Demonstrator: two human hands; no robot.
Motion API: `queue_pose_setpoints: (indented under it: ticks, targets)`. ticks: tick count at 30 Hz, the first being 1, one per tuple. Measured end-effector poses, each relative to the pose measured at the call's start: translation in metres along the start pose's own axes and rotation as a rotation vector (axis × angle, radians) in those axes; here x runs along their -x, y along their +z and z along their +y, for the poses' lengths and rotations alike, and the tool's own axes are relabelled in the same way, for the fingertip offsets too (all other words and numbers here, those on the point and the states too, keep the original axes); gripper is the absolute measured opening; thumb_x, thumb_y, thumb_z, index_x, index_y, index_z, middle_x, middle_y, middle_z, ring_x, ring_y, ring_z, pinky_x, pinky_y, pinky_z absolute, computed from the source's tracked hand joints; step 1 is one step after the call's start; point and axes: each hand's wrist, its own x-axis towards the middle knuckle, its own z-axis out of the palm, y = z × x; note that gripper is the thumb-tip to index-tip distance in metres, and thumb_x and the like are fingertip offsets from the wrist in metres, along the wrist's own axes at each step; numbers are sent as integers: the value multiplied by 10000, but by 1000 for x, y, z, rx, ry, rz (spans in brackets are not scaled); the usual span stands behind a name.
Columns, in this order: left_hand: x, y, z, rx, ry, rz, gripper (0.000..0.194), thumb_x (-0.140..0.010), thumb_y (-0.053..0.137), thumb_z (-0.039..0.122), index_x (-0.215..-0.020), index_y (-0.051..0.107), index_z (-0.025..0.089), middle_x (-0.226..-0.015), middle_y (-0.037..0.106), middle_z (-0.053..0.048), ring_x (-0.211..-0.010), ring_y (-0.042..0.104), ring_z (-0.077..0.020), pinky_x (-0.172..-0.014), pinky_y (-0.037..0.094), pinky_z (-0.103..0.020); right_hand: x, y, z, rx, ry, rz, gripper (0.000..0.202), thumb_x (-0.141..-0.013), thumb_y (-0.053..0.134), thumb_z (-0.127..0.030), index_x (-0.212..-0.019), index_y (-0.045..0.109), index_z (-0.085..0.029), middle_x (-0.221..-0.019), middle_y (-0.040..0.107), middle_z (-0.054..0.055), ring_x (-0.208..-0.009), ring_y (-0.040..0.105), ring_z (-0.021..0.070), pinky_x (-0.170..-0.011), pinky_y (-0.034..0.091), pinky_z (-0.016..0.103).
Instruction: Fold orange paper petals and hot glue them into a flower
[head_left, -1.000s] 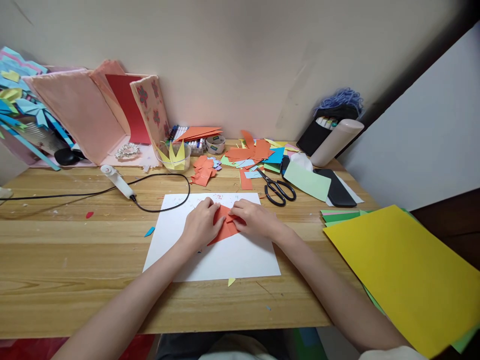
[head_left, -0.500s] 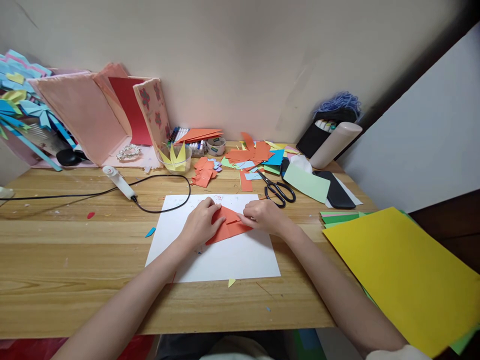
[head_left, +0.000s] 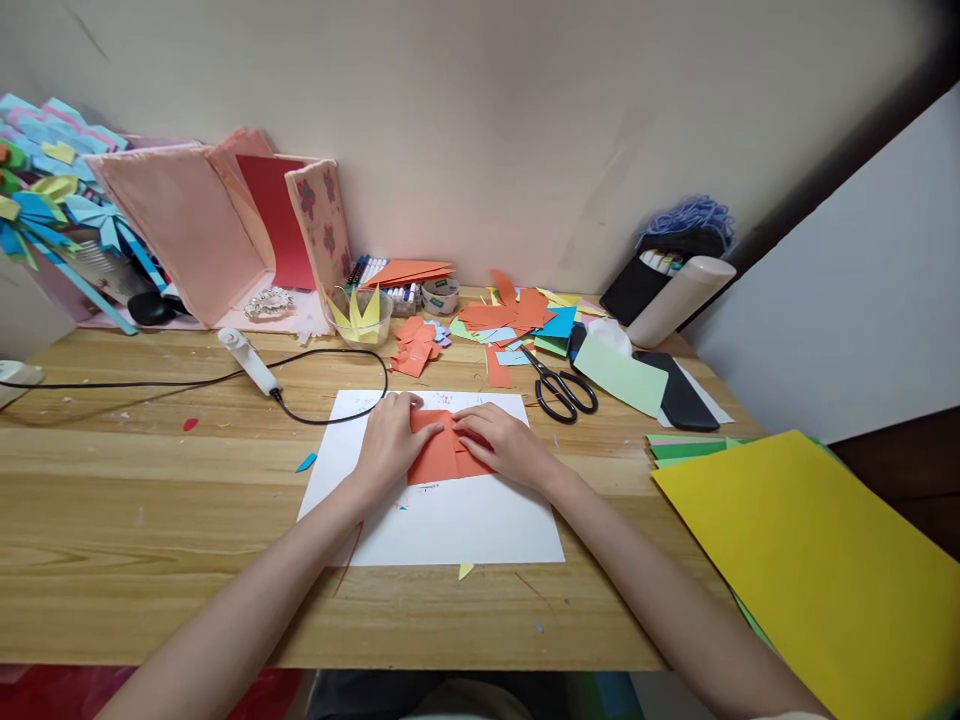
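Observation:
A folded piece of orange paper (head_left: 433, 462) lies on a white sheet of paper (head_left: 465, 530) in front of me, with a crease running down its middle. At its left part, my left hand (head_left: 391, 438) grips it, thumb stretched across the top and the other fingers curled at the far edge. My right hand (head_left: 501, 442) holds the right part, its fingertips pressed on a small fold near the centre crease. The paper's right end is partly hidden under that hand.
Black-handled scissors (head_left: 561, 385) lie beyond my right hand, near orange paper scraps (head_left: 517, 312). A white glue gun (head_left: 249, 362) with a black cord rests at the left. Yellow card (head_left: 810, 540) tops a stack at the right. A clear tub (head_left: 375, 325) holds a yellow paper shape.
The orange paper has turned to lie straighter on the white sheet. My right hand has shifted left onto the paper, its fingers flatter now. The view has swung slightly left.

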Motion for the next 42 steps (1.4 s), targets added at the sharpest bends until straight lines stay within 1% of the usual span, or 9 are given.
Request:
queue_pose_setpoints:
  ticks: [5,8,10,14,19,24,31,37,42]
  targets:
    - [0,0,5,116,-22,-26,180,-738,597,347,-828,574,192,-831,625,-33,-791,555,-195,-718,426,-321,0,1,-1,7,9,-13,192,-838,466,-110,-972,577,-189,-1116,606,66,-1003,525,197,-854,469,375]
    - [2,2,7,134,24,-7,124,-755,572,299,-800,604,188,-761,608,-19,-710,535,-168,-655,415,-289,0,2,-1,4,14,-13,189,-831,468,-98,-959,577,-186,-1117,606,66,-996,522,198,-847,469,370]
    - [3,4,8,113,90,2,121,-771,544,247,-823,636,187,-715,575,-17,-688,514,-156,-635,405,-273,1,3,0,0,13,-9,187,-829,470,-96,-954,578,-184,-1104,610,66,-994,520,199,-850,465,372]
    - [4,4,11,-42,246,-5,217,-784,482,117,-860,672,189,-708,535,-32,-687,472,-152,-629,380,-267,0,3,0,-17,15,2,176,-832,469,-100,-939,581,-183,-1080,614,68,-985,520,202,-842,461,376]
    - [6,-1,19,-291,349,-38,245,-795,456,69,-842,666,186,-737,533,-48,-699,435,-168,-616,353,-279,-1,1,-2,-34,24,-8,173,-839,468,-113,-945,583,-187,-1067,620,61,-966,516,202,-838,459,374]
    - [7,-5,25,-408,396,-104,232,-823,435,87,-893,638,176,-782,541,-65,-733,447,-187,-628,366,-290,0,0,-4,-34,44,-7,184,-852,453,-131,-986,568,-186,-1052,622,57,-942,510,200,-829,460,364]
    - [8,-9,30,-488,413,-189,230,-820,417,87,-933,611,137,-827,540,-94,-776,466,-215,-649,397,-319,-2,8,-2,15,37,6,325,-850,441,-123,-1165,502,-174,-1081,581,85,-966,499,212,-855,450,383]
    - [12,-14,31,-486,440,-283,251,-822,396,106,-988,585,100,-876,537,-117,-800,474,-228,-669,422,-337,-5,13,-1,29,29,29,255,-874,434,-170,-1084,580,-175,-1048,561,96,-960,494,214,-842,457,377]
    - [13,-22,29,-354,449,-355,258,-879,368,254,-910,592,130,-902,530,-102,-824,484,-212,-705,420,-330,-7,18,-1,18,84,83,225,-879,446,-187,-1030,612,-191,-1006,564,84,-933,496,202,-829,464,361]
